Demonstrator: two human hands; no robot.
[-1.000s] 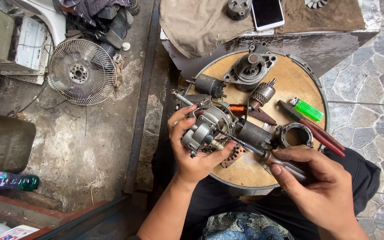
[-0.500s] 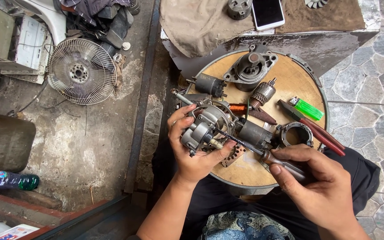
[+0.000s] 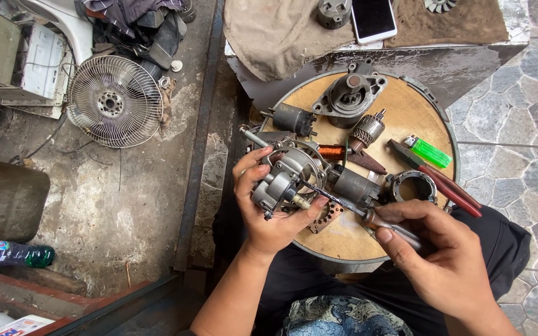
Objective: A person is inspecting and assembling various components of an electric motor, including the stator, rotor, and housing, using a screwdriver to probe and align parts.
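From the head camera, little has shifted over the last second: the left hand [image 3: 273, 205] keeps the same clenched grasp on the grey cast-metal motor housing [image 3: 284, 177], and the right hand [image 3: 446, 261] stays wrapped around the handle of the slim steel-shafted screwdriver [image 3: 344, 203]. The tip remains set against the housing's face near the left thumb, so the work on that fastener looks ongoing, not finished.

The housing is held above the near left edge of the round wooden tabletop [image 3: 406, 118], whose metal rim is worn and scuffed. On the board lie a second ribbed grey motor casing [image 3: 349, 94] at the far edge, a dark cylindrical solenoid [image 3: 294, 118] to its left, a copper-wound armature [image 3: 368, 130], a dull steel ring-shaped stator shell [image 3: 411, 185], red-handled pliers [image 3: 443, 183] and a bright green plastic lighter [image 3: 429, 151] towards the right edge.

Beyond it, a white smartphone [image 3: 373, 18] rests on brown cloth. On the stained concrete floor to the left sit a round wire fan guard [image 3: 115, 102] and a green-capped bottle [image 3: 7, 253].
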